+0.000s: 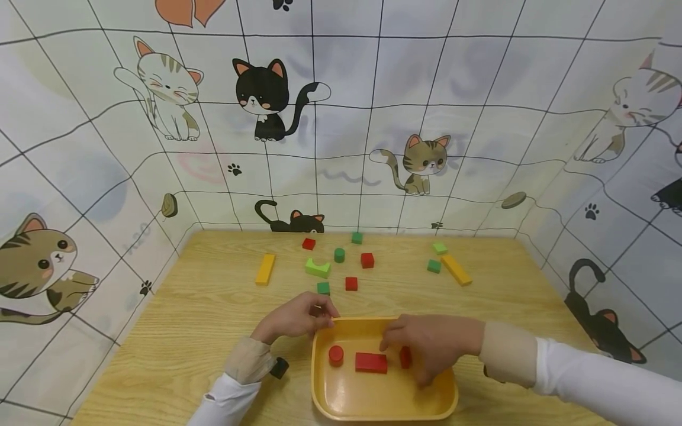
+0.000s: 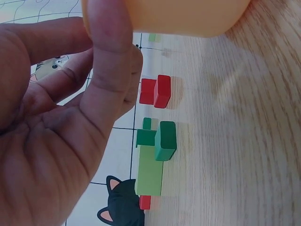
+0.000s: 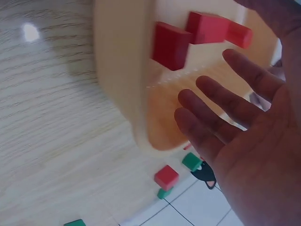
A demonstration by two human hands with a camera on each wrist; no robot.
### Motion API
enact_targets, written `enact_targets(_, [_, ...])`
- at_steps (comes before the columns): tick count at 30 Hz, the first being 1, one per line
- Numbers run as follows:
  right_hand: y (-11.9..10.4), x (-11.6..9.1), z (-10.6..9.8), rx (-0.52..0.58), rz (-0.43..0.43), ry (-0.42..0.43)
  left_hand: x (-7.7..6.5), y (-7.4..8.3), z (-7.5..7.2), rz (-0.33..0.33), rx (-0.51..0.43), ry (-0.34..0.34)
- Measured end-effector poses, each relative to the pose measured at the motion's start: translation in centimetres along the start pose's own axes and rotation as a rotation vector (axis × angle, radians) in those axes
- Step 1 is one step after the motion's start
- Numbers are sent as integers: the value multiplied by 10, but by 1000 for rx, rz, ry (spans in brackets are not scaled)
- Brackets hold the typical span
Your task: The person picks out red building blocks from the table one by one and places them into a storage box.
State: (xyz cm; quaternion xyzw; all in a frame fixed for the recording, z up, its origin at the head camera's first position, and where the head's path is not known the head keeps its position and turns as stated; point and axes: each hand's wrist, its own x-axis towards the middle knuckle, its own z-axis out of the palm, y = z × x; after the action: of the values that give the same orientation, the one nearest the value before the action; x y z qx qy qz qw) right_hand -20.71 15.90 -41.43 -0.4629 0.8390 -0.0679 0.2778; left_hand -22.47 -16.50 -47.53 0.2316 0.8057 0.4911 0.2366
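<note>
A yellow plastic tray stands on the wooden table in front of me. My left hand pinches its far left corner between thumb and fingers; the tray's wall shows above that thumb in the left wrist view. Inside lie a red cylinder, a red oblong block and another red block. Over the tray's right part hovers my right hand, which partly hides the rightmost block. In the right wrist view its fingers are spread and hold nothing, apart from that red block.
Beyond the tray lie several loose blocks: a red cube, a green cube, a light green arch, a green cylinder and yellow bars to either side. A cat-printed cloth surrounds the table.
</note>
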Motion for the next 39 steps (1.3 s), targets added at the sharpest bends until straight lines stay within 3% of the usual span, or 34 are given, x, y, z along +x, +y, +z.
enact_targets(12, [-8, -4, -21, 67, -17, 90, 1, 0, 0, -8, 0, 3])
enact_targets(21, [-1, 2, -35, 63, -22, 254, 1, 0, 0, -4, -13, 2])
enact_targets(31, [27, 23, -45, -53, 11, 507, 1, -1, 1, 4, -2, 2])
enact_targets(35, [40, 37, -51, -70, 59, 555, 0, 0, 0, 9, 15, 11])
enact_targets(39, [52, 50, -57, -26, 117, 551, 0, -1, 0, 5, 16, 13])
